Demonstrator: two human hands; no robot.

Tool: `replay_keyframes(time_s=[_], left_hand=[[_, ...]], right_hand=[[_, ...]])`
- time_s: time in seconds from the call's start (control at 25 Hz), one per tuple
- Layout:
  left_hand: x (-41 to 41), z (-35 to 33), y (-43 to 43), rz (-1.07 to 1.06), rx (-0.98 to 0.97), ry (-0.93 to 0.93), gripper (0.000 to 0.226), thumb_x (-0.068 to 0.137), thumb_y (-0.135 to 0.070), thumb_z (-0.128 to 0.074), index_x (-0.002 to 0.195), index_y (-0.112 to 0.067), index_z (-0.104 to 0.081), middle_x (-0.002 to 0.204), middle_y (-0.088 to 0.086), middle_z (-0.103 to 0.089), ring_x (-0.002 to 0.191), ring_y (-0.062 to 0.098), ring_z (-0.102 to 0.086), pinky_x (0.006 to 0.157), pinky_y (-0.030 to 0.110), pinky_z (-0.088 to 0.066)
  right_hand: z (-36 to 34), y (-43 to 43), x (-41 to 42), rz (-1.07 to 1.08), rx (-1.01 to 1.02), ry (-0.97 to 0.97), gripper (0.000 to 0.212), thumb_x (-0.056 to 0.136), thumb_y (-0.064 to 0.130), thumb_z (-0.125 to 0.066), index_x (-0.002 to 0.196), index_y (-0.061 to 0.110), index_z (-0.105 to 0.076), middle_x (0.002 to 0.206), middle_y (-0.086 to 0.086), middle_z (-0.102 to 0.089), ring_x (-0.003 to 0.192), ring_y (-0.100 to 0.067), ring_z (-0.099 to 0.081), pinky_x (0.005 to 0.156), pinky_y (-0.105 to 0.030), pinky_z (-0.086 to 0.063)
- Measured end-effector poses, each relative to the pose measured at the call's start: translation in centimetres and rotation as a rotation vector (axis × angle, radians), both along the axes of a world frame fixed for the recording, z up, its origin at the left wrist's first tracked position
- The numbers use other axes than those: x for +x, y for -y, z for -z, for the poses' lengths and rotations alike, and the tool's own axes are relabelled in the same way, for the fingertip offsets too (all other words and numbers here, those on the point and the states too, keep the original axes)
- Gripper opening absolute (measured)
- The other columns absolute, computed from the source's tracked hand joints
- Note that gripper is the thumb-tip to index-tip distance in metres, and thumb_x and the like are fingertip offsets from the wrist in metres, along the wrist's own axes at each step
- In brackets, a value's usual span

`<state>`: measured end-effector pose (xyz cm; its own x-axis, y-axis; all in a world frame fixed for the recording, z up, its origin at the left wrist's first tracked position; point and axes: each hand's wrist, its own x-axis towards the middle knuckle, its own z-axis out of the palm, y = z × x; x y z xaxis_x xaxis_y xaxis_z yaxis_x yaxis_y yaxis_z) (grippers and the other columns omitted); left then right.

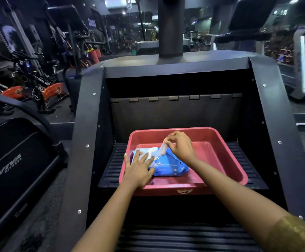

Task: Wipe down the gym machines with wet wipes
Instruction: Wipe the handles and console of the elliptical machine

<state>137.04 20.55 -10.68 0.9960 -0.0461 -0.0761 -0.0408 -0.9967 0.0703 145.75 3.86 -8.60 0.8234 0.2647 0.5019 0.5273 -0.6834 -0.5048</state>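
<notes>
A gold sleeve [297, 235] shows on the right arm. The left hand [139, 170] lies flat on the blue wet wipes pack [169, 165], fingers spread, pressing down on its left end. The right hand [179, 144] is above the pack, its fingers pinching a pale sheet [161, 150] lifted from the top; I cannot tell whether it is a wipe or a flap. The pack lies in the left half of a red plastic tub [157, 191]. The tub sits on a ribbed step [248, 166] of the black stair climber [86, 142]. Exercise bikes [44, 88] stand far off on the left.
</notes>
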Motion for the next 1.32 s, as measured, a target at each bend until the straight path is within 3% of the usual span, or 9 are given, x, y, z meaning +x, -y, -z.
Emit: replay_keyframes(time_s=[0.2, 0.32, 0.6, 0.72, 0.88, 1.04, 1.12, 1.2, 1.32], left_hand=[[0.0, 0.0, 0.0, 0.004, 0.007, -0.004, 0.052, 0.100, -0.040, -0.027, 0.151, -0.034, -0.014, 0.160, -0.007, -0.008, 0.146, 0.021, 0.012, 0.108, 0.060, 0.017], [0.0, -0.1, 0.2, 0.004, 0.023, -0.013, 0.052, 0.101, -0.040, -0.026, 0.151, -0.034, -0.013, 0.160, -0.007, -0.008, 0.146, 0.021, 0.011, 0.108, 0.061, 0.016], [0.0, -0.2, 0.1, 0.004, 0.023, -0.020, 0.053, 0.101, -0.041, -0.027, 0.152, -0.033, -0.013, 0.160, -0.005, -0.007, 0.147, 0.021, 0.011, 0.109, 0.061, 0.013], [0.0, -0.3, 0.0, 0.006, 0.004, -0.019, 0.054, 0.101, -0.042, -0.027, 0.152, -0.031, -0.011, 0.160, -0.005, -0.007, 0.147, 0.021, 0.011, 0.110, 0.061, 0.011], [-1.1, -0.8, 0.0, 0.011, -0.113, 0.068, 0.052, 0.101, -0.040, -0.032, 0.150, -0.033, -0.017, 0.158, -0.007, -0.015, 0.147, 0.018, 0.004, 0.112, 0.059, 0.006], [-5.6, -1.8, 0.2, 0.058, -0.232, 0.229, 0.051, 0.100, -0.036, -0.040, 0.148, -0.031, -0.025, 0.156, -0.007, -0.021, 0.146, 0.013, -0.004, 0.114, 0.056, 0.003], [-9.3, -1.6, 0.2, 0.076, -0.349, 0.311, 0.050, 0.099, -0.034, -0.044, 0.147, -0.029, -0.031, 0.156, -0.006, -0.022, 0.147, 0.012, -0.005, 0.115, 0.052, 0.005], [-14.5, 0.0, 0.1, 0.068, -0.454, 0.353, 0.048, 0.098, -0.031, -0.048, 0.144, -0.027, -0.036, 0.155, -0.005, -0.026, 0.147, 0.014, -0.009, 0.116, 0.049, 0.004], [-22.3, 3.7, -0.4, 0.003, -0.532, 0.313, 0.046, 0.097, -0.029, -0.050, 0.143, -0.025, -0.040, 0.153, -0.004, -0.029, 0.146, 0.015, -0.011, 0.116, 0.046, 0.000]], right_hand=[[-0.6, 0.3, -1.2, 0.133, 0.475, -0.075, 0.011, 0.086, 0.006, -0.059, 0.088, 0.010, -0.070, 0.088, -0.003, -0.066, 0.077, -0.010, -0.054, 0.067, -0.007, -0.036], [-1.7, 0.9, -1.4, 0.116, 0.566, -0.205, 0.011, 0.091, 0.012, -0.055, 0.092, 0.014, -0.066, 0.084, 0.004, -0.063, 0.077, -0.011, -0.055, 0.067, -0.015, -0.039], [-3.3, 2.5, -2.0, 0.187, 0.633, -0.392, 0.013, 0.092, 0.015, -0.051, 0.092, 0.017, -0.064, 0.085, 0.001, -0.061, 0.078, -0.013, -0.053, 0.070, -0.028, -0.043], [-3.4, 3.3, -3.3, 0.148, 0.780, -0.601, 0.019, 0.094, 0.010, -0.051, 0.080, 0.017, -0.062, 0.073, 0.003, -0.058, 0.063, -0.010, -0.050, 0.052, -0.021, -0.043], [-3.8, 4.9, -6.9, 0.053, 1.000, -0.814, 0.015, 0.092, 0.001, -0.053, 0.102, 0.008, -0.061, 0.079, -0.005, -0.062, 0.050, -0.005, -0.060, 0.046, -0.016, -0.047], [-4.2, 5.0, -12.9, -0.033, 1.021, -0.856, 0.030, 0.089, -0.014, -0.043, 0.108, 0.003, -0.058, 0.071, -0.006, -0.065, 0.046, -0.006, -0.060, 0.044, -0.016, -0.049], [-4.1, 4.8, -16.6, -0.061, 1.001, -0.810, 0.026, 0.087, -0.012, -0.049, 0.104, 0.005, -0.060, 0.065, 0.000, -0.066, 0.050, -0.005, -0.060, 0.049, -0.016, -0.049], [-2.9, 4.4, -20.9, -0.059, 0.915, -0.778, 0.021, 0.086, -0.006, -0.056, 0.101, 0.007, -0.062, 0.072, -0.001, -0.066, 0.059, -0.005, -0.061, 0.057, -0.014, -0.050], [0.5, 3.5, -27.6, -0.021, 0.733, -0.767, 0.015, 0.086, 0.001, -0.061, 0.099, 0.007, -0.067, 0.074, -0.001, -0.063, 0.060, 0.000, -0.058, 0.057, -0.011, -0.047]])
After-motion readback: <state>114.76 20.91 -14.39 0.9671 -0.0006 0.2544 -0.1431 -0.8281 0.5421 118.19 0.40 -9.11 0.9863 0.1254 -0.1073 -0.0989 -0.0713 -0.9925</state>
